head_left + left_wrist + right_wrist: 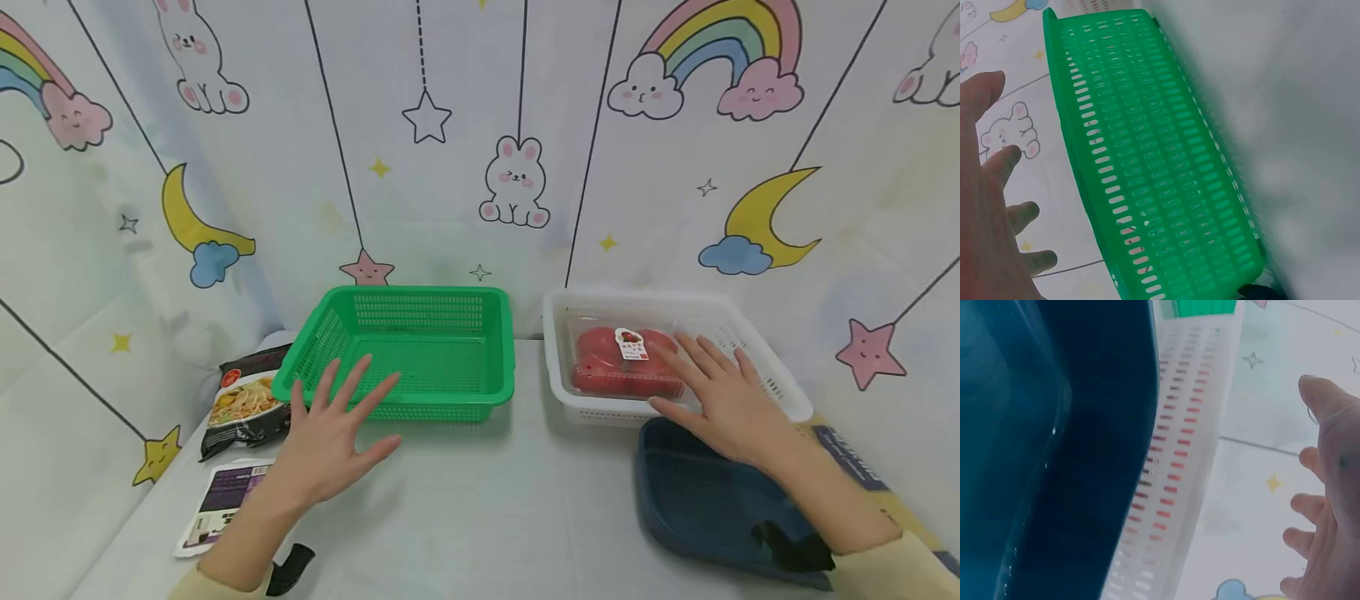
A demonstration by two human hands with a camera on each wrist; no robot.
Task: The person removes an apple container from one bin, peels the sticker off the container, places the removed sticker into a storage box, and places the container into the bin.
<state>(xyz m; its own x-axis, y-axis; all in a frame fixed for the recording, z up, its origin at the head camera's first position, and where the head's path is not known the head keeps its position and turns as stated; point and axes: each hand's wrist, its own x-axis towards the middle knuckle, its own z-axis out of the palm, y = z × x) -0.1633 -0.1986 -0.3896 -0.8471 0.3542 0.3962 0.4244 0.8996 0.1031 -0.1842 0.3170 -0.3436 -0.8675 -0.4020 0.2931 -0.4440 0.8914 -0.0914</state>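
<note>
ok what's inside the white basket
The white basket holds a clear plastic pack of red items with a white label. The right hand covers part of the inside; anything behind it or under the pack cannot be seen.

In the head view, the green basket (431,367) hides the noodle packet's (243,408) 3 o'clock end. The left forearm (258,521) covers the purple-and-white packet's (213,504) 4 o'clock side, and its print is too small to read. The right grip (720,398) hides the clear box's (618,377) 3 o'clock end; the fine print on its label (632,345) is illegible. The right forearm (840,500) masks the blue bin's (697,504) 2 o'clock side. In the left wrist view, a dark shape (1263,292) at 5 o'clock is cropped beyond recognition.
</note>
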